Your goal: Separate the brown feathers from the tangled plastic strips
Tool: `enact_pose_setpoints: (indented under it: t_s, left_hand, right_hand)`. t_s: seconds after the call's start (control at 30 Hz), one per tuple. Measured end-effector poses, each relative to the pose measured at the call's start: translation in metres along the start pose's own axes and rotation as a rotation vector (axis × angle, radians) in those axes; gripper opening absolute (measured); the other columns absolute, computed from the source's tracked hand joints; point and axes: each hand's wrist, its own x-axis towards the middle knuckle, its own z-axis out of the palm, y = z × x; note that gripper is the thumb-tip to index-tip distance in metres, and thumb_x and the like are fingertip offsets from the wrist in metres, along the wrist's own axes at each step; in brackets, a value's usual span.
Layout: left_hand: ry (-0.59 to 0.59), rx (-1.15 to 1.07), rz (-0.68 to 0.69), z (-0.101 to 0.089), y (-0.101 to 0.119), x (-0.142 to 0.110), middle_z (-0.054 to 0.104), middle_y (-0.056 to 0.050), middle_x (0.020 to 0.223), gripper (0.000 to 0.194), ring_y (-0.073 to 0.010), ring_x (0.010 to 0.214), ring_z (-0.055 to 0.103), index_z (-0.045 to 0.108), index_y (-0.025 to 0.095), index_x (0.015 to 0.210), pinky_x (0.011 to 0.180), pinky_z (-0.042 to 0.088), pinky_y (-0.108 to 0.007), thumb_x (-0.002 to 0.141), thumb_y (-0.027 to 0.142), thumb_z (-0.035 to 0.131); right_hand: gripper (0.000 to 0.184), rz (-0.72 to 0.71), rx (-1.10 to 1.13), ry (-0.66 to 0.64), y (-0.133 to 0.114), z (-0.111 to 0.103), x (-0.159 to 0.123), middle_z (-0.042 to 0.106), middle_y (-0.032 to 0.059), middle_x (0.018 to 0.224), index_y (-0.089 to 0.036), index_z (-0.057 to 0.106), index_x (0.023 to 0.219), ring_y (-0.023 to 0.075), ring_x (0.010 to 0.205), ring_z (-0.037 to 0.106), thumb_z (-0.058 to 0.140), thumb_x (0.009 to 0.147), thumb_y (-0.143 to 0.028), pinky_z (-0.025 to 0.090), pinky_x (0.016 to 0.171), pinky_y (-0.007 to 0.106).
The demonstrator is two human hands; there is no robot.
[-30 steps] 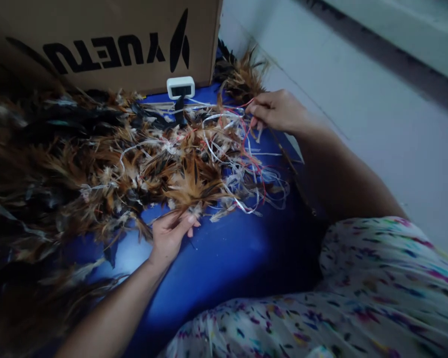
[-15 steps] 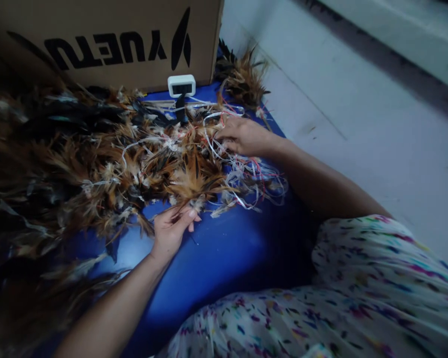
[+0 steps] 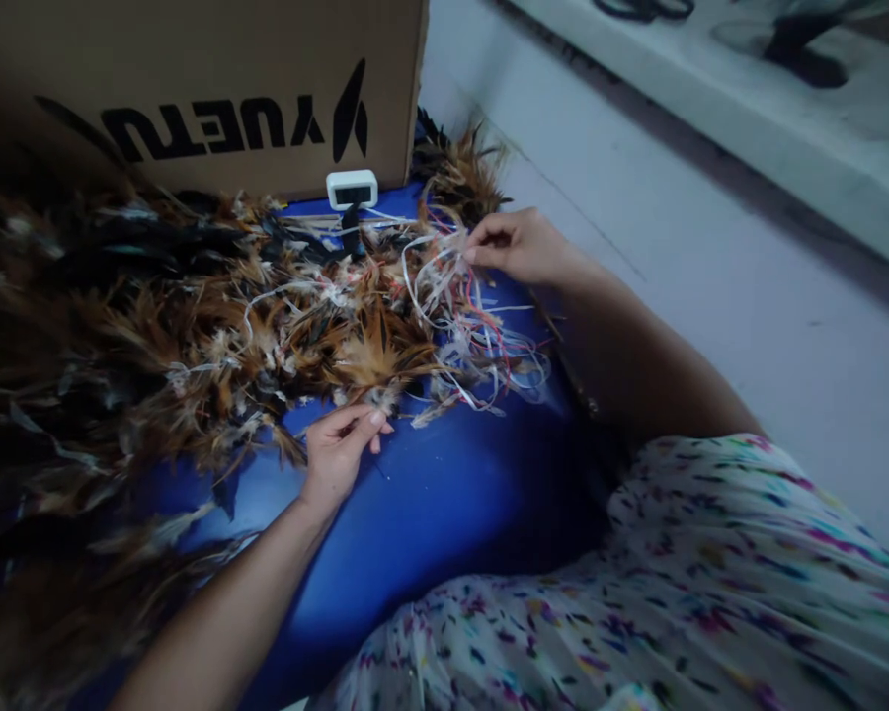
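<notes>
My left hand (image 3: 339,446) pinches the pale base of a small bunch of brown feathers (image 3: 376,357), whose tips fan out away from me over the blue surface (image 3: 430,494). Farther off and to the right, my right hand (image 3: 519,245) has thumb and fingers closed on white plastic strings (image 3: 444,269). These strings lie tangled with red ones (image 3: 498,331) at the right side of the feathers. A wide heap of brown and black feathers (image 3: 170,306) spreads from the middle to the left, with white ties among it.
A cardboard box (image 3: 229,59) with upside-down black lettering stands at the back. Before it sits a small white digital display (image 3: 352,190). Another feather bunch (image 3: 466,173) rests by the box's right corner. At right is a pale wall (image 3: 674,227) below a ledge (image 3: 711,109).
My right hand has moved right and slightly up, lifting white strings between its fingers. My left hand keeps its pinch on the feather bunch. The camera view has shifted a little.
</notes>
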Motion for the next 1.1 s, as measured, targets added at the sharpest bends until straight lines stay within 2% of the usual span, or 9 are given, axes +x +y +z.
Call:
enact_pose_setpoints:
  t_s: [0.3, 0.43, 0.53, 0.6, 0.7, 0.8, 0.9, 0.97, 1.1]
  left_hand:
    - [0.024, -0.063, 0.024, 0.001, -0.002, 0.004, 0.073, -0.003, 0.064, 0.019, -0.0072, 0.045, 0.052, 0.079, 0.016, 0.075, 0.051, 0.044, -0.023, 0.077, 0.035, 0.08]
    - [0.022, -0.066, 0.037, 0.002, -0.001, 0.005, 0.07, -0.002, 0.061, 0.016, -0.007, 0.047, 0.053, 0.079, 0.017, 0.073, 0.054, 0.044, -0.023, 0.077, 0.032, 0.08]
    - [0.035, -0.081, 0.045, 0.004, 0.001, 0.006, 0.071, -0.002, 0.061, 0.017, -0.0069, 0.045, 0.052, 0.079, 0.016, 0.073, 0.053, 0.044, -0.023, 0.075, 0.033, 0.081]
    - [0.038, -0.097, 0.049, 0.005, 0.002, 0.006, 0.072, -0.003, 0.062, 0.019, -0.0067, 0.044, 0.051, 0.079, 0.016, 0.074, 0.051, 0.044, -0.022, 0.073, 0.035, 0.082]
    - [0.046, -0.102, 0.054, 0.006, 0.003, 0.007, 0.072, -0.003, 0.062, 0.02, -0.0067, 0.043, 0.051, 0.079, 0.015, 0.075, 0.049, 0.045, -0.022, 0.071, 0.035, 0.083]
    - [0.053, -0.105, 0.052, 0.006, 0.004, 0.008, 0.072, -0.002, 0.061, 0.019, -0.0067, 0.042, 0.051, 0.079, 0.016, 0.074, 0.048, 0.044, -0.021, 0.069, 0.034, 0.083]
    - [0.051, -0.113, 0.044, 0.006, 0.005, 0.008, 0.071, -0.002, 0.061, 0.017, -0.0062, 0.042, 0.051, 0.079, 0.016, 0.073, 0.047, 0.043, -0.02, 0.069, 0.033, 0.082]
    - [0.049, -0.118, 0.04, 0.006, 0.006, 0.008, 0.071, -0.001, 0.06, 0.016, -0.006, 0.042, 0.051, 0.079, 0.017, 0.072, 0.047, 0.043, -0.02, 0.069, 0.032, 0.082]
    - [0.059, -0.126, 0.047, 0.007, 0.007, 0.007, 0.071, -0.001, 0.06, 0.015, -0.0058, 0.042, 0.051, 0.079, 0.017, 0.072, 0.048, 0.043, -0.02, 0.068, 0.03, 0.083]
  right_hand:
    - [0.015, -0.062, 0.013, 0.219, -0.013, -0.026, -0.016, 0.069, 0.0002, 0.075, -0.021, 0.07, 0.069, 0.0127, 0.074, 0.057, 0.075, 0.078, -0.011, 0.048, 0.076, 0.029]
    - [0.02, -0.049, 0.038, 0.313, -0.03, -0.034, -0.023, 0.061, -0.0026, 0.062, -0.019, 0.066, 0.067, 0.0087, 0.061, 0.047, 0.073, 0.081, -0.006, 0.043, 0.069, 0.027]
    - [0.023, -0.051, 0.138, 0.386, -0.043, -0.038, -0.029, 0.063, -0.0009, 0.061, -0.018, 0.062, 0.067, 0.0093, 0.058, 0.052, 0.07, 0.084, -0.006, 0.043, 0.065, 0.028]
    - [0.023, -0.038, 0.243, 0.413, -0.05, -0.04, -0.034, 0.068, 0.0008, 0.063, -0.019, 0.06, 0.069, 0.0111, 0.057, 0.059, 0.066, 0.087, -0.006, 0.045, 0.061, 0.028]
    - [0.021, -0.052, 0.394, 0.456, -0.058, -0.047, -0.04, 0.068, -0.0018, 0.061, -0.022, 0.059, 0.07, 0.0104, 0.049, 0.058, 0.066, 0.088, -0.012, 0.044, 0.051, 0.026]
    - [0.025, -0.167, 0.529, 0.471, -0.063, -0.057, -0.049, 0.066, -0.0045, 0.057, -0.025, 0.06, 0.07, 0.0102, 0.044, 0.055, 0.083, 0.076, -0.031, 0.039, 0.042, 0.025]
    - [0.041, -0.279, 0.572, 0.426, -0.065, -0.067, -0.066, 0.064, -0.0049, 0.054, -0.025, 0.062, 0.069, 0.0101, 0.039, 0.052, 0.094, 0.057, -0.048, 0.038, 0.039, 0.026]
    - [0.043, -0.263, 0.52, 0.332, -0.062, -0.072, -0.082, 0.062, -0.0046, 0.052, -0.024, 0.065, 0.07, 0.0092, 0.037, 0.049, 0.095, 0.055, -0.051, 0.038, 0.038, 0.026]
    - [0.044, -0.078, 0.196, -0.092, -0.04, -0.071, -0.1, 0.069, 0.0027, 0.061, -0.017, 0.074, 0.078, 0.0099, 0.051, 0.058, 0.085, 0.068, -0.058, 0.046, 0.049, 0.025]
